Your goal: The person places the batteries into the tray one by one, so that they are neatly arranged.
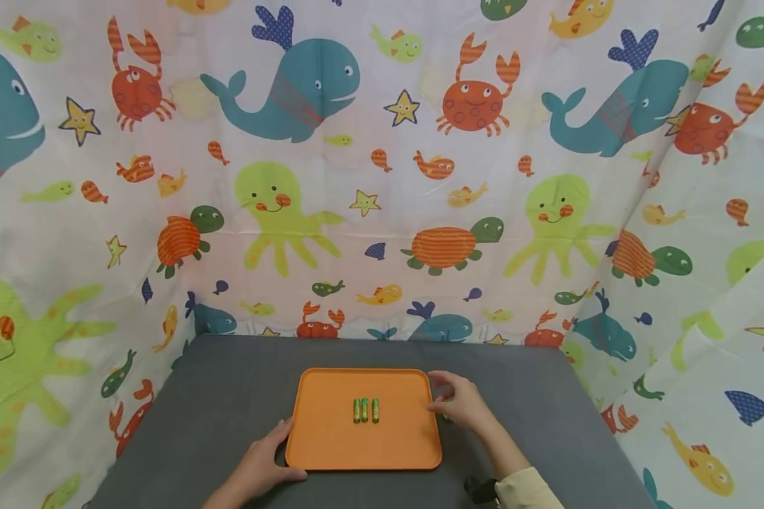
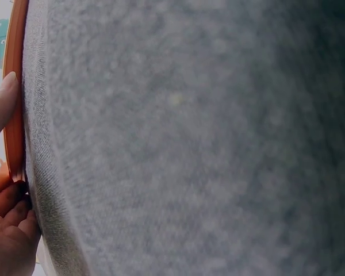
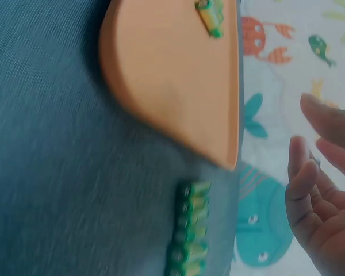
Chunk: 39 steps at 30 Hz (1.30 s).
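An orange tray (image 1: 331,452) lies on the grey table, with three green batteries (image 1: 365,411) standing side by side in view near its middle. My left hand (image 1: 264,459) grips the tray's near left corner, thumb along the front edge and fingers at the left side. In the left wrist view, the thumb and curled fingers (image 2: 14,213) meet the tray rim (image 2: 14,115). By the tray's right edge hovers my right hand (image 1: 461,403), fingers bent, thumb apart, nothing held. Below it, several more batteries (image 3: 192,227) form a row beside the tray, mostly hidden by that hand in the head view.
The grey table (image 1: 242,382) extends around the tray on all sides. A white curtain (image 1: 369,268) printed with sea animals hangs behind it and along both sides. A dark band (image 1: 480,489) and a pale sleeve (image 1: 527,489) are at my right wrist.
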Each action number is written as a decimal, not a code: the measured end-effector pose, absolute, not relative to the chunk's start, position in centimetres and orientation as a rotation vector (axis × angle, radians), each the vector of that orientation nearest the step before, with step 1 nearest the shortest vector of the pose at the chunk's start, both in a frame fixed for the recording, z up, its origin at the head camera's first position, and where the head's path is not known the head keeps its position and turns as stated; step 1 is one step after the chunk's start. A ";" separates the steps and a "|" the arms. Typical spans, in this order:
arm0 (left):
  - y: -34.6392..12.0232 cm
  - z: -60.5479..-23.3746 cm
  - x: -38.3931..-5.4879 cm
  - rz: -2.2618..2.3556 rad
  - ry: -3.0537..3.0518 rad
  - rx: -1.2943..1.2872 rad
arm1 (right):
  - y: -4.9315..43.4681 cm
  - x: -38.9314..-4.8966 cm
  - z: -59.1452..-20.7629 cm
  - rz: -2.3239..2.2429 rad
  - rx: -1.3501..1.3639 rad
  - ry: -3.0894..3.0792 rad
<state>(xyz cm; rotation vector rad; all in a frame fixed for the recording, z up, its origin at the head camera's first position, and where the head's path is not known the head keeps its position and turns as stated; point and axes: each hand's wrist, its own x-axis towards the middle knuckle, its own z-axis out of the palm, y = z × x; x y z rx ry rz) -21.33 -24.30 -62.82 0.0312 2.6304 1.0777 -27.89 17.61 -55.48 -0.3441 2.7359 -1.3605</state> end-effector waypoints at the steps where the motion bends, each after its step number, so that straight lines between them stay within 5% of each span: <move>1: -24.3 -62.8 -21.3 1.075 2.628 0.028 | 18.0 -27.8 -55.6 -1.368 -0.325 2.736; 16: -24.3 -62.4 -21.4 1.077 2.592 0.010 | 24.5 -28.0 -58.7 -1.271 -0.041 2.896; 39: -24.1 -62.6 -21.5 1.093 2.581 0.003 | 27.5 -28.8 -61.0 -1.040 -0.030 2.851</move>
